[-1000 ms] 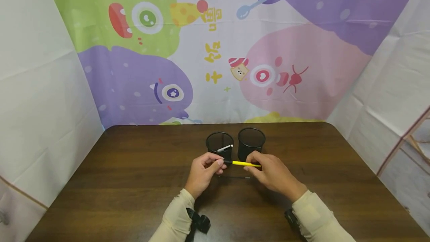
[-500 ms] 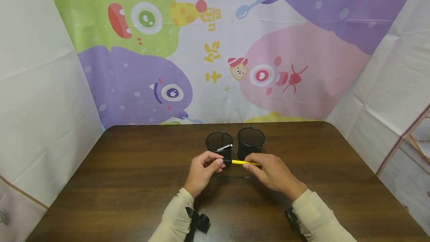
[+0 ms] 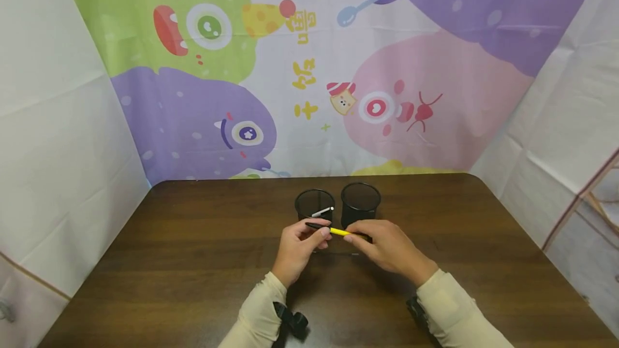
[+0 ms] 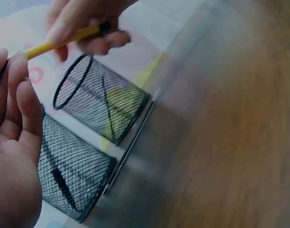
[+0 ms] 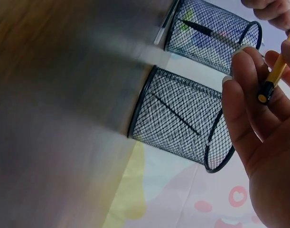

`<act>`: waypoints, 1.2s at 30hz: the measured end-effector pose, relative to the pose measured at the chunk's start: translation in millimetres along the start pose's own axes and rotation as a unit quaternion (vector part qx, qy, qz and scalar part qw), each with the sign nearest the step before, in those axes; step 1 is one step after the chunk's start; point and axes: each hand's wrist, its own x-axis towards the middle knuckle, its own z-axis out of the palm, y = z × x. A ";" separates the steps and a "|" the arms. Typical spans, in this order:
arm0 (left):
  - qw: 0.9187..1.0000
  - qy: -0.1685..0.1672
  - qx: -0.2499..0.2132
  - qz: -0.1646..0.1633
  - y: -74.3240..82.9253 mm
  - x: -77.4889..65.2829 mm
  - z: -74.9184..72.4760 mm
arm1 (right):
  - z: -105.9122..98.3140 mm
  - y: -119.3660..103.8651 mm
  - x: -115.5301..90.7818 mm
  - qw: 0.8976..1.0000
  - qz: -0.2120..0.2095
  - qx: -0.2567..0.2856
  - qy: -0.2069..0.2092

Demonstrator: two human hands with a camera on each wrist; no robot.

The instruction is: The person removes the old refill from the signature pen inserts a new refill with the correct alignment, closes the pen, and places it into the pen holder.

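Between my two hands lies a slim yellow pen (image 3: 338,231) with a dark tapered end. My left hand (image 3: 301,246) pinches it near that dark end, thumb on top. The right hand (image 3: 387,243) grips the yellow barrel between thumb and fingers; its black butt end shows in the right wrist view below the fingers. Just behind the hands stand two black mesh pen cups. A white pen (image 3: 322,211) with a dark lower part leans inside the left cup (image 3: 315,191). The right cup (image 3: 360,185) shows a thin dark line through its mesh.
A thin dark rod (image 4: 130,145) with a pale end lies on the brown wooden table (image 3: 193,262), in front of the cups and partly under the hands in the head view. Behind the table hangs a cartoon-printed cloth (image 3: 309,144); white cloth walls flank both sides.
My left hand has shifted slightly right, closer to the right hand. The pen's dark end now pokes up above the left fingers, and less yellow barrel shows between the hands.
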 end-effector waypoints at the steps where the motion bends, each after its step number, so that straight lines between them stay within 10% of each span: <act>1: 1.000 0.000 0.003 -0.004 0.4 0.0 1.4 | 0.1 -0.8 0.8 1.000 0.000 0.001 -0.004; 36: 0.986 0.077 0.142 0.030 36.5 25.9 -29.5 | -1.2 -5.9 -2.0 0.998 0.044 -0.018 -0.050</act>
